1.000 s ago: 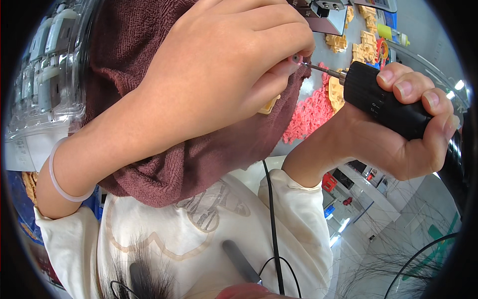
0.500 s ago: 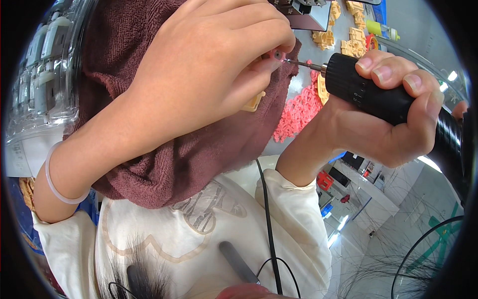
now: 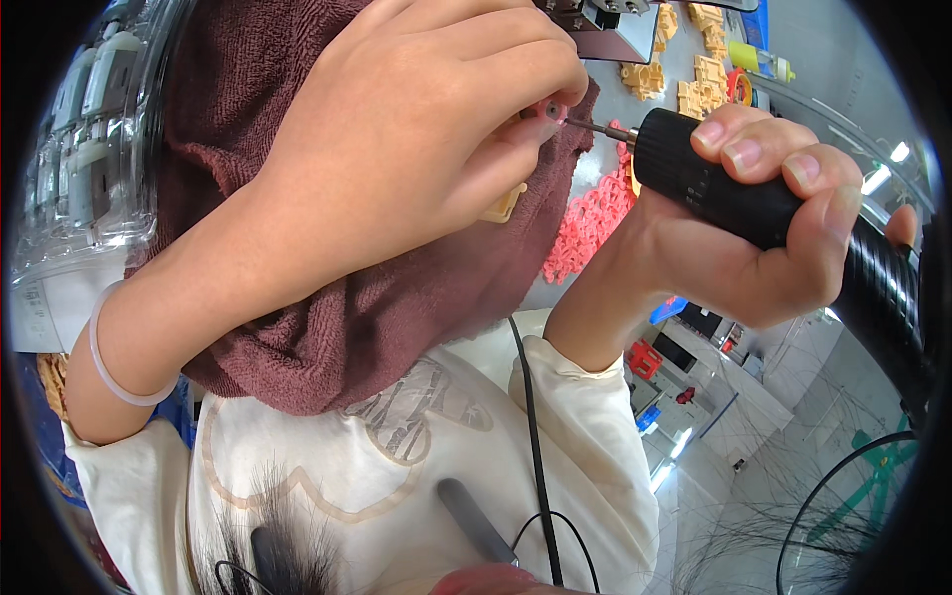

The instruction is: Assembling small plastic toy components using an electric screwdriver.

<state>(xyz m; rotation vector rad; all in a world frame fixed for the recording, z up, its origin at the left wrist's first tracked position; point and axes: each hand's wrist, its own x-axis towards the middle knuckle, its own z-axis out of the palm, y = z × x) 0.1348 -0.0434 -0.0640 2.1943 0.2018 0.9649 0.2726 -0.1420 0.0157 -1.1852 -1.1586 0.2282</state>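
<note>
My left hand (image 3: 436, 119) pinches a small pink plastic piece (image 3: 552, 109) between thumb and forefinger above a maroon towel (image 3: 297, 342). Below those fingers the corner of a pale yellow plastic part (image 3: 506, 204) shows; my hand hides the rest, so I cannot tell whether it is held. My right hand (image 3: 764, 213) is wrapped round a black electric screwdriver (image 3: 709, 174), tilted with its thin bit pointing left. The bit's tip meets the pink piece, or comes very close to it.
Loose pink pieces (image 3: 590, 230) lie heaped right of the towel. Beyond them are several yellow plastic parts (image 3: 704, 87) and a dark metal fixture (image 3: 620, 35). A clear tray (image 3: 94, 149) of small motors stands at the left. A black cable (image 3: 531, 416) crosses my shirt.
My right hand has shifted slightly left with the screwdriver, bringing its bit deeper in toward the pink piece. My left hand has stayed almost still.
</note>
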